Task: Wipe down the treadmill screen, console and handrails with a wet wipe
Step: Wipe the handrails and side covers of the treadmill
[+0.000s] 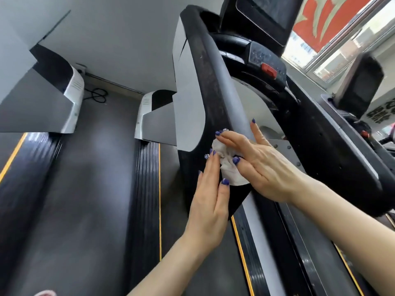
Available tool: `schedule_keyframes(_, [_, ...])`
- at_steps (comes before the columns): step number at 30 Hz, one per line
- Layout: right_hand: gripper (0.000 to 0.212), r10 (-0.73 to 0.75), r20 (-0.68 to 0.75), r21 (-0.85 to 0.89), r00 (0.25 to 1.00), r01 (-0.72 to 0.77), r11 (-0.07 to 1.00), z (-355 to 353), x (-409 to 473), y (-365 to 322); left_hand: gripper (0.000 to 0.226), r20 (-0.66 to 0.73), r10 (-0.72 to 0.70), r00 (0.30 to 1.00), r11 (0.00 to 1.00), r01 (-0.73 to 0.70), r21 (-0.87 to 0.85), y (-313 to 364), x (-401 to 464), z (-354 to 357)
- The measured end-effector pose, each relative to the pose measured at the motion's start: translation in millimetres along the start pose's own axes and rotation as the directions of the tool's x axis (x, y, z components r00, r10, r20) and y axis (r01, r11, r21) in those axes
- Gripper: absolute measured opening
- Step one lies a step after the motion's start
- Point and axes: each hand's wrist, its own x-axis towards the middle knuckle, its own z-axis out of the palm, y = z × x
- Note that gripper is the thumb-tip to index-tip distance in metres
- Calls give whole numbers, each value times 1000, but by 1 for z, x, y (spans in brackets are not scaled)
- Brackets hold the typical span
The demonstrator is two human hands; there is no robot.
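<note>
The crumpled white wet wipe [228, 167] sits bunched at the near end of the long black padded handrail [210, 86], where the rail rounds off. Bunched like this, only a small patch of it probably meets the padding, so strokes from here could leave strips of the rail's dusty, scuffed-looking top untouched. The wad could also slip out from under the fingers at the rounded end and drop to the dark treadmill belt [89, 189] below, picking up grit. A wipe used in one tight ball may simply smear dirt rather than lift it.

The right hand [256, 165] lies over the wipe with its fingers mostly straight and spread, pressing it onto the rail; its thumb curls in against the wad, so I judge it pinches the wipe. The left hand [208, 201] rests flat along the rail's left flank, fingers straight and together, thumb tip touching the wipe's lower edge; it holds nothing.

Farther off, the dark treadmill screen [267, 16] and the black console with a red stop button [265, 60] look streaked and speckled, so I judge they are yet to be cleaned.
</note>
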Motion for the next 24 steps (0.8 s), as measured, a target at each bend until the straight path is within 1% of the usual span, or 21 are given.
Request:
schedule_keyframes(3, [62,-15,15,114,1000,13,993,-2,0,0,56,-21,1,1000,1000,-1,-10,2,6,9])
schedule_keyframes(6, [63,36,4,266,999,-36,963,-12,5,5,55,-17,28,999,998,-27,59,2,15,17])
schedule_keyframes(7, [63,53,-21,284,998,-45,958,-15,9,8,54,-1,38,999,995,-37,92,1,18,19])
schedule_keyframes(8, [61,70,-62,271,996,-51,961,-17,14,13,52,6,53,999,990,-53,132,-1,21,21])
schedule_keyframes(10, [58,134,-130,221,982,-103,970,-17,27,25,50,-30,102,994,973,-93,210,-7,24,23])
schedule_keyframes(13, [55,221,-129,170,967,-199,965,-13,52,36,51,-120,149,982,965,-118,234,-18,22,25])
schedule_keyframes(15, [54,206,-91,109,974,-196,975,-5,65,40,51,-142,122,982,981,-97,169,-26,14,26])
schedule_keyframes(18, [58,170,-29,8,985,-170,985,3,75,44,55,-133,50,990,996,-40,80,-37,0,25])
schedule_keyframes(22, [72,208,2,-15,978,-208,978,5,76,48,69,-79,14,997,992,-4,129,-44,-20,31])
schedule_keyframes(24, [73,204,2,-17,979,-204,979,6,75,46,73,-70,-48,996,991,56,120,-51,-15,28])
